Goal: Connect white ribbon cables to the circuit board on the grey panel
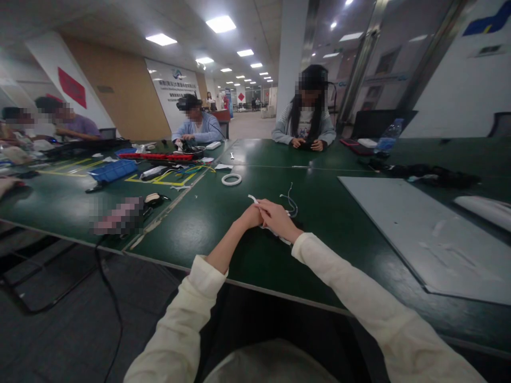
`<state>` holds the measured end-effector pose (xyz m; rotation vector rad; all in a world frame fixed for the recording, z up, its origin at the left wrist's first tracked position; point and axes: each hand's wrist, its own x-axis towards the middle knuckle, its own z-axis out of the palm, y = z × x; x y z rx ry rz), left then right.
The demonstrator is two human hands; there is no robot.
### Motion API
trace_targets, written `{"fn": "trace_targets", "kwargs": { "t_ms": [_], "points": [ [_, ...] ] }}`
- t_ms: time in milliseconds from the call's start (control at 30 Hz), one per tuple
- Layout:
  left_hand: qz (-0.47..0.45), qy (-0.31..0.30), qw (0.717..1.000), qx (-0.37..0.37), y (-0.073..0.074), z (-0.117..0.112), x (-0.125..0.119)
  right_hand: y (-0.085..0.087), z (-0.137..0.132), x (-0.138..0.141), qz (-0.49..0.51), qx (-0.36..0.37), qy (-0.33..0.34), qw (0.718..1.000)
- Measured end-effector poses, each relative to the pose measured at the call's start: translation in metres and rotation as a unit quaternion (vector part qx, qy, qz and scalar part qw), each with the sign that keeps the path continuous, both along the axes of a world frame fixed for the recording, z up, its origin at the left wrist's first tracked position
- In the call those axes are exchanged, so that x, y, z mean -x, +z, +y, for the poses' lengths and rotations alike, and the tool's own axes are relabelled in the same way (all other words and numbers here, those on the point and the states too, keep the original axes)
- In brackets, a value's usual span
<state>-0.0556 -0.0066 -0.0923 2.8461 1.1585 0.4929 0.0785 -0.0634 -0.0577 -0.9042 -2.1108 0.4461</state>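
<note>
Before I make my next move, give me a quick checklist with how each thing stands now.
1. Left hand and right hand together: ok, they meet over the table.
2. Narrow, curved white strip in sight: ok, one end sticks out past the hands.
3. Grip around the strip: cannot tell, the hands cover it.
4. Thin, curving grey cable free of the right hand: cannot tell, it lies close beside it.
5. Round white ring apart from the hands: ok.
6. Flat, grey rectangular board apart from the hands: ok.
</note>
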Motion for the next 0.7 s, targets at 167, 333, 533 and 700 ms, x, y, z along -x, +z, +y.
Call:
{"fn": "trace_targets", "kwargs": {
  "t_ms": [167, 333, 533, 700],
  "points": [
    [0.041, -0.003, 0.999, -0.027, -0.001, 0.001, -0.001, 0.005, -0.003, -0.002, -0.010, 0.033, -0.019, 0.999],
    [0.020, -0.018, 0.999, -0.037, 0.001, -0.001, -0.001, 0.009, -0.003, -0.007, 0.030, 0.125, -0.009, 0.992],
    [-0.097, -0.032, 0.995, 0.008, 0.008, -0.004, -0.001, 0.011, 0.008, -0.025, 0.073, 0.227, 0.048, 0.970],
    [-0.135, -0.049, 0.990, -0.007, 0.011, -0.007, -0.001, 0.032, 0.023, -0.094, 0.044, 0.196, -0.049, 0.978]
  ]
}}
